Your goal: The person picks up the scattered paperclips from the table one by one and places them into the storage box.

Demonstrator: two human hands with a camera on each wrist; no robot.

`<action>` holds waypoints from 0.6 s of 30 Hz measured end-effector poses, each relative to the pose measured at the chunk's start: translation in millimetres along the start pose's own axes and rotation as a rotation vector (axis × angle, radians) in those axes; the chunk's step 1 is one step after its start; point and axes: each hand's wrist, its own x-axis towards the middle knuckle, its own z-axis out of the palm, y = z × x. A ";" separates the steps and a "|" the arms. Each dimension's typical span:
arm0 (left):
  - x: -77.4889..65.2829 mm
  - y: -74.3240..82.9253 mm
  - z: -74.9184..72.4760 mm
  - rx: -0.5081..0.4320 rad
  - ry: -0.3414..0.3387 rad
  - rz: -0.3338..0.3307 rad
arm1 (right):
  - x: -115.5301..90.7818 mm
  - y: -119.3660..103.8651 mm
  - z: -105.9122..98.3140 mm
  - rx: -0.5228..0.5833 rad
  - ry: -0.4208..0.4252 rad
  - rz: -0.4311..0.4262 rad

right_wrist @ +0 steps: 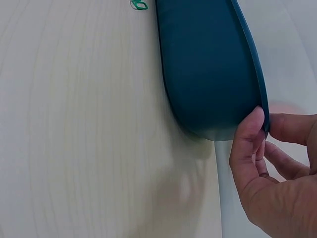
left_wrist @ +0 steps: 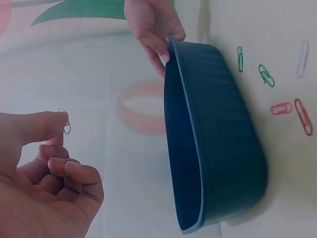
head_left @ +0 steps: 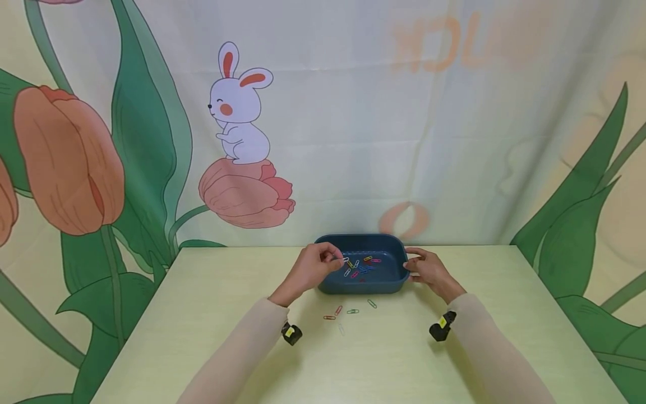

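Observation:
My left hand (head_left: 312, 267) pinches a pale paper clip (left_wrist: 68, 128) between thumb and index finger, over the left part of a dark blue bin (head_left: 360, 287). Its other fingers are curled in the left wrist view. At the bin's right end, my right hand (head_left: 430, 271) grips the rim between thumb and fingers. Inside the bin lie several coloured paper clips, among them a yellow clip (head_left: 368, 258) and a pink clip (head_left: 355, 274). In front of it on the table are a red clip (head_left: 329, 317), a pink clip (left_wrist: 281, 108), two green ones and a white clip (head_left: 341, 329).
The pale wooden table (head_left: 404, 359) ends just behind the bin. A printed curtain (head_left: 323, 112) with a rabbit and tulips hangs along its back edge and sides.

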 end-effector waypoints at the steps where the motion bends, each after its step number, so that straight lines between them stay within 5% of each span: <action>1: 2.1 0.6 0.4 -0.001 0.004 -0.003 | 0.0 0.1 -0.1 0.000 -0.002 0.000; 18: 41.2 5.6 11.8 -0.049 0.030 -0.055 | -2.2 0.0 0.1 -0.014 0.010 -0.010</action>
